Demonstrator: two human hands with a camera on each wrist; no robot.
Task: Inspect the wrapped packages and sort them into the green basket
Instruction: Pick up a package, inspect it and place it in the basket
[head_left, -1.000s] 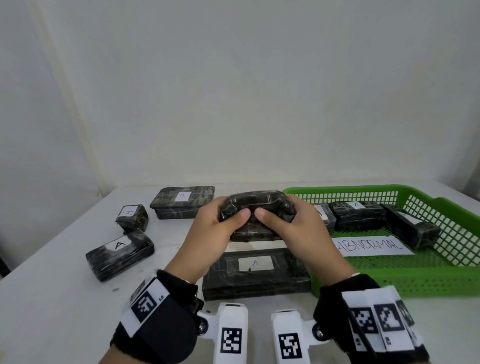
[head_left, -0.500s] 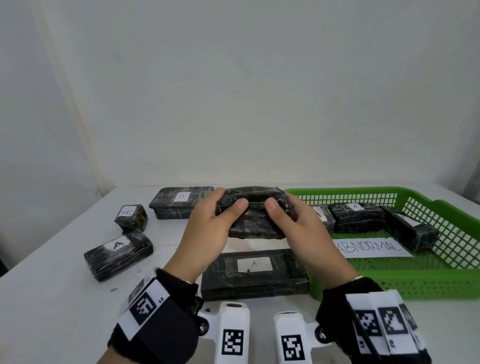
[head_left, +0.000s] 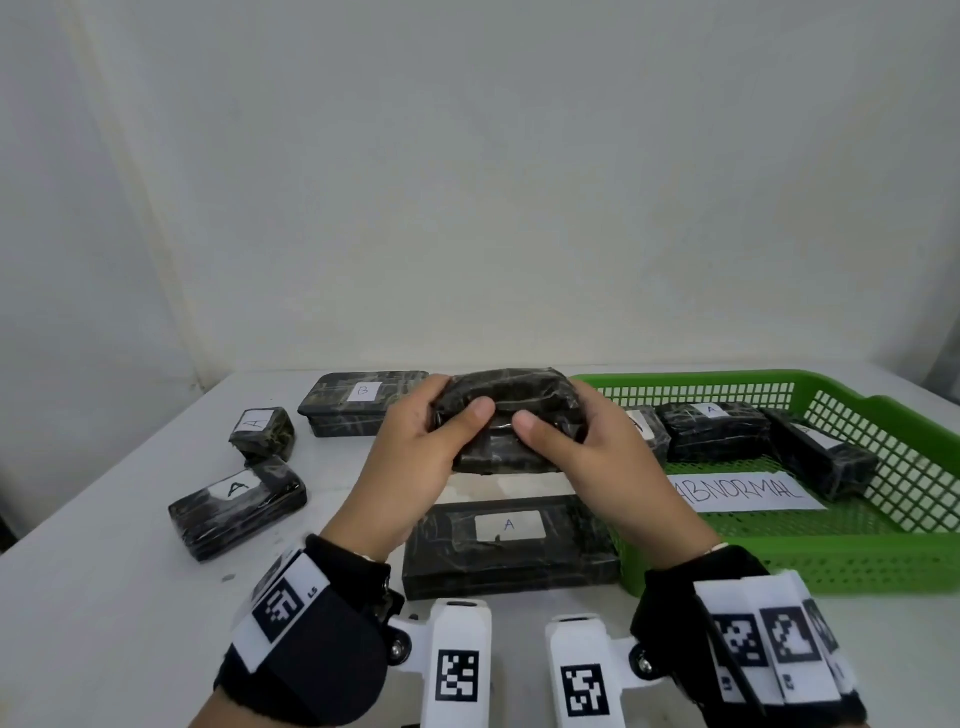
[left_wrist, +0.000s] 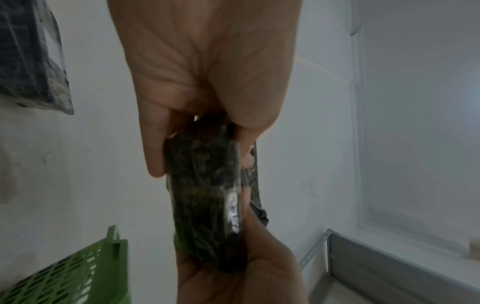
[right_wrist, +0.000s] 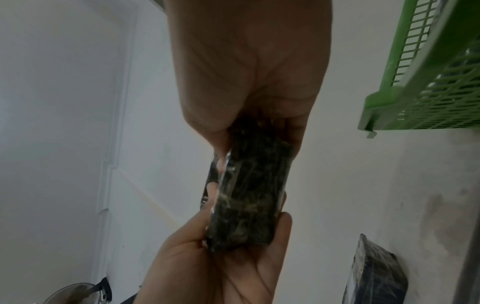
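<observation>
Both hands hold one dark wrapped package (head_left: 511, 415) (left_wrist: 205, 197) (right_wrist: 253, 191) in the air above the table, just left of the green basket (head_left: 857, 551). My left hand (head_left: 421, 457) grips its left end, thumb on the near face. My right hand (head_left: 587, 452) grips its right end the same way. No label shows on the face turned to me. In the basket lie three wrapped packages (head_left: 714, 431), one labelled A, and a paper sign reading ABNORMAL (head_left: 743, 491).
On the white table lie a large package labelled A (head_left: 511, 545) under my hands, a package labelled B (head_left: 358, 402) at the back, and two labelled A at left: a small cube (head_left: 262, 431) and a longer one (head_left: 236, 506). A wall stands close behind.
The two hands have tipped and turned the held package a little, raising it slightly; the thumbs have shifted along its near face. Nothing on the table has moved.
</observation>
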